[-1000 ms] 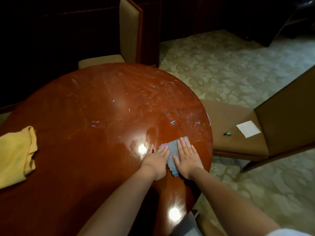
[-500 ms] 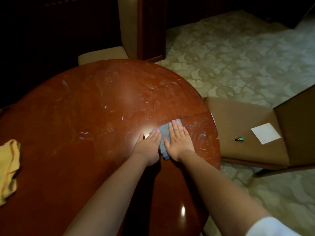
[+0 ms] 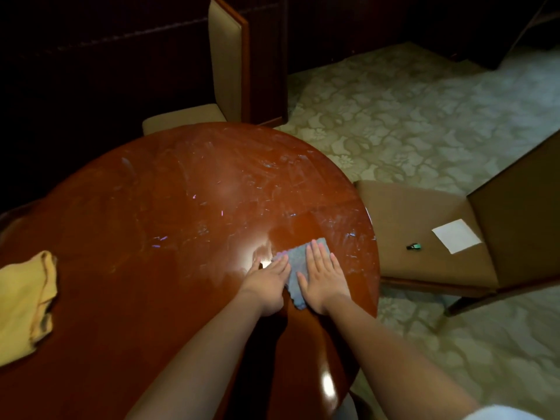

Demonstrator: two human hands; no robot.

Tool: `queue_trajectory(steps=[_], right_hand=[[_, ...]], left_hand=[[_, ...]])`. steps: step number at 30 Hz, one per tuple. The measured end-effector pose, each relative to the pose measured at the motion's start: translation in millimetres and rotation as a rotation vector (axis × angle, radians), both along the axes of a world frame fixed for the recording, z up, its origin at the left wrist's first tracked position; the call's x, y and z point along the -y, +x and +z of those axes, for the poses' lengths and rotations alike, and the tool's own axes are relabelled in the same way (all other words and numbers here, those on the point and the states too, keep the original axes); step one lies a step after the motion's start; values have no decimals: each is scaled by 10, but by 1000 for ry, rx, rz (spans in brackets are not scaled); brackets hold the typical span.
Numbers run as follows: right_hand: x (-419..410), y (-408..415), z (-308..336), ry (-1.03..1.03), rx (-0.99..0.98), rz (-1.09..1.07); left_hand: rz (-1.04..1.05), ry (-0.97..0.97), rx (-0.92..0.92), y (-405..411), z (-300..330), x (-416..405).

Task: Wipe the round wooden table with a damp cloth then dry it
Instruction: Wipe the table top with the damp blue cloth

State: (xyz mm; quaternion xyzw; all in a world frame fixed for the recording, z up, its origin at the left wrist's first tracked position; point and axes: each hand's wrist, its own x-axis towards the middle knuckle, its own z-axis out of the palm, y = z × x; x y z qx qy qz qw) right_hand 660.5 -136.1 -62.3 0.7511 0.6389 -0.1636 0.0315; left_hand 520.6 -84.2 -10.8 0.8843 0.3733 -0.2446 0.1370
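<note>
**Both palms flat on the grey cloth**

The left hand (image 3: 268,283) and right hand (image 3: 322,275) lie side by side, fingers straight, pressing a grey cloth (image 3: 295,268) onto the round wooden counter (image 3: 151,222) near its right edge. A yellow cloth (image 3: 24,301) rests far left. Beyond, a chair (image 3: 424,237) carries a white paper (image 3: 456,235).

No legible text, label, brand, number or sign anywhere in view.

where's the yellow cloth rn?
In the head view, the yellow cloth lies crumpled at the far left edge of the round table, well apart from both hands, which press the grey cloth near the table's right edge.
</note>
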Motion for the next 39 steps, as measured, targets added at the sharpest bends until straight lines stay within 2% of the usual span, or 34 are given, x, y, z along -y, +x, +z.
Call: queue_trajectory(steps=[6,11,14,18,28,39], right_hand=[[609,-96,40,20,32,-132],[955,-108,-183,-8,-87,-269],[1040,-106,-7,32,-64,-338],[1052,62,-39,42,-43,-310],[507,692,-51,33,-20,-212],[-535,1363,-73,72,13,-43]], left_hand=[[-142,2,-6,-52,26,433],[-226,-21,3,96,60,686],[-256,-24,13,174,68,705],[-287,-39,14,246,68,650],[-281,-26,18,708,1,146],[-195,34,32,1188,-142,-730]])
